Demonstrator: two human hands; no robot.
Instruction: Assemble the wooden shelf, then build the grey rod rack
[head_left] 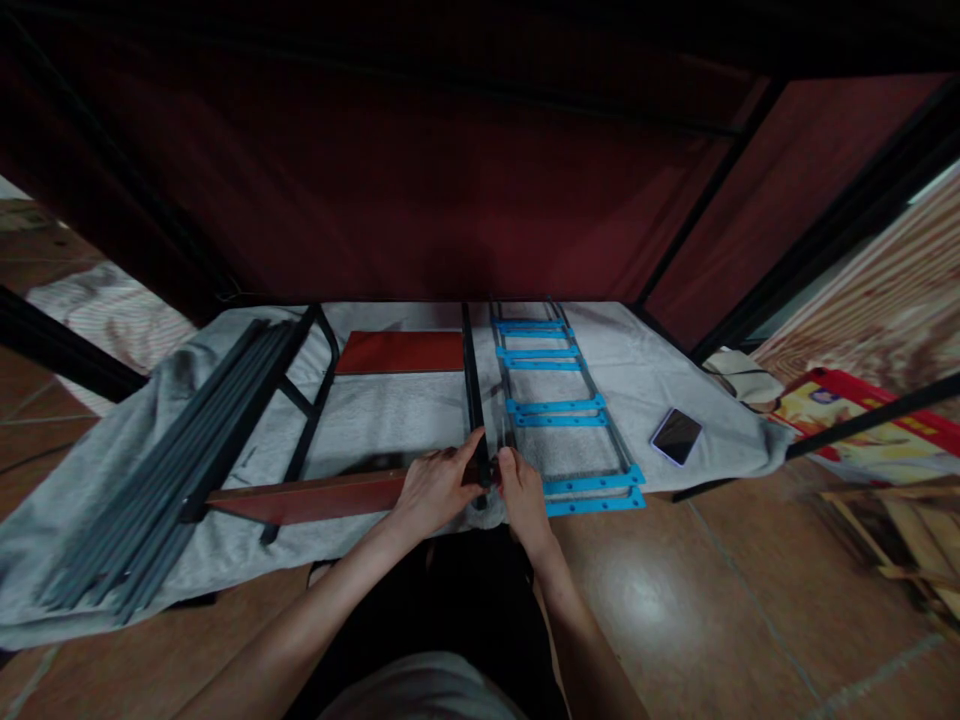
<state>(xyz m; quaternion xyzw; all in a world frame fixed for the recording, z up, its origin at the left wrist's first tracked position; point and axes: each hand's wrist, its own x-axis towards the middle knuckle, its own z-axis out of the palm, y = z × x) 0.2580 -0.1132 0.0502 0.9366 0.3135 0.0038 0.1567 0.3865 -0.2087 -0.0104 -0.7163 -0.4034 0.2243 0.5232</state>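
Observation:
My left hand (437, 486) grips the near end of a black metal bar (472, 385), its thumb and fingers closed about it. That bar stands at the right end of a reddish-brown board (315, 503), which is set on edge. Close beside the bar's end, my right hand (523, 492) is closed in a pinch; what lies between its fingertips is too small or hidden to make out. A second red-brown panel (401, 352) joins the bar farther back. On the left, a black metal frame (304, 440) meets the boards' other ends.
Several dark grey tubes (172, 460) lie at the left of the grey cloth (622, 385). To my right is a rack with blue crosspieces (559, 407), then a phone (676, 437). A dark red cabinet-like panel (450, 200) rises behind; a colourful box (862, 420) stands far right.

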